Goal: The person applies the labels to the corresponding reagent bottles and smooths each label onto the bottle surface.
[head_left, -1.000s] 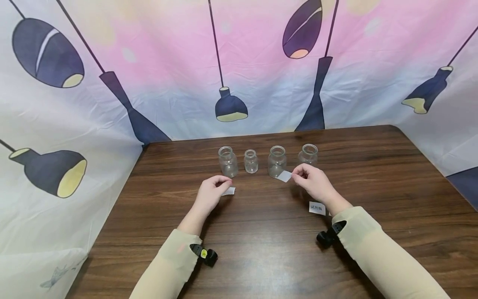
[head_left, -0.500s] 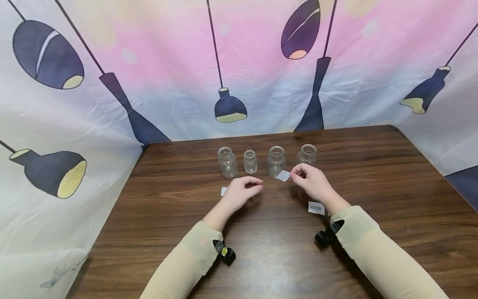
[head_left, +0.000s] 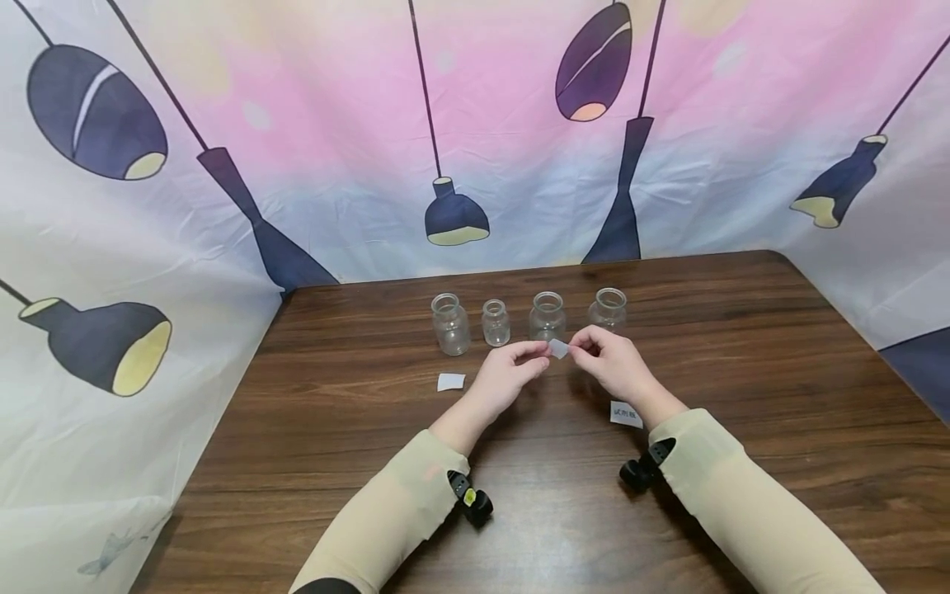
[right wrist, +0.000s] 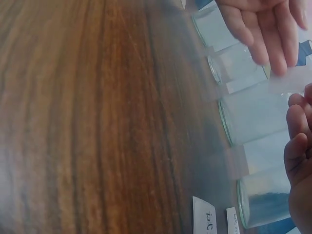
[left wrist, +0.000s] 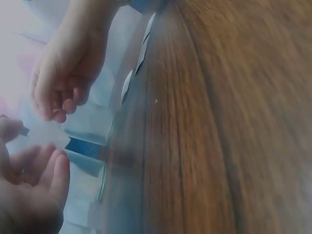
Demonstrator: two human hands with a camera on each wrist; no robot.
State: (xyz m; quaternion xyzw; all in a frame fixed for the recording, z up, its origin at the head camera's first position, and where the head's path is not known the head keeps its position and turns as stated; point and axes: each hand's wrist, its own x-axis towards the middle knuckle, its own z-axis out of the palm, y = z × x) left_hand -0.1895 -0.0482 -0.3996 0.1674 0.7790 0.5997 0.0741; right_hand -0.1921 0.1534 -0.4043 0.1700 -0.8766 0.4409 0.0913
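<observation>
In the head view my right hand [head_left: 614, 363] pinches a small white label [head_left: 558, 348] by its edge, in front of the glass jars. My left hand [head_left: 505, 375] reaches in from the other side, its fingertips right at the label's left edge, with a gap between thumb and forefinger. Its other fingers look straight in the right wrist view. Behind the hands stands a row of lidless clear glass: a jar [head_left: 451, 330] at left, a smaller jar [head_left: 496, 326], a jar [head_left: 547, 313] behind the label, and a jar [head_left: 609, 307] partly hidden by the right hand.
A blank white label [head_left: 450, 382] lies on the wooden table [head_left: 334, 412] in front of the left jar. A label with handwritten characters [head_left: 627, 414] lies beside the right wrist. In the right wrist view another written label [right wrist: 233, 222] shows. A printed cloth [head_left: 356, 165] hangs behind.
My left hand has left the blank label on the table and moved right to the label in my right hand. The right hand has stayed nearly in place, still pinching its label.
</observation>
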